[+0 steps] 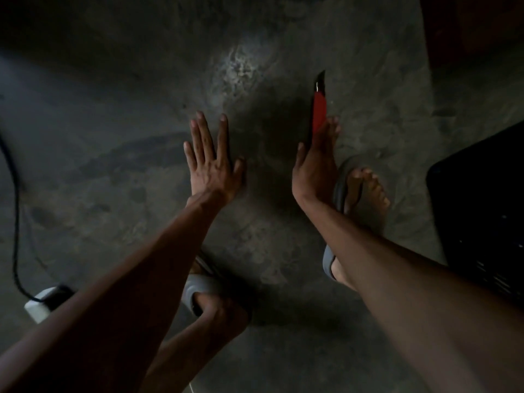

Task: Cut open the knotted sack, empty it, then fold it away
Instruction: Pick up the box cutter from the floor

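My right hand [314, 165] holds a red-handled utility knife [319, 109] with its dark blade pointing away from me, above the concrete floor. My left hand [211, 163] is stretched out flat beside it, fingers spread, palm down, holding nothing. The two hands are about a hand's width apart. No sack is in view.
A dim concrete floor [141, 123] lies below, lit in one patch ahead. My feet in grey sandals [340, 188] stand under my arms. A black crate [482, 211] sits at the right edge. A white plug block [39, 307] with a black cable [14, 222] lies at the left.
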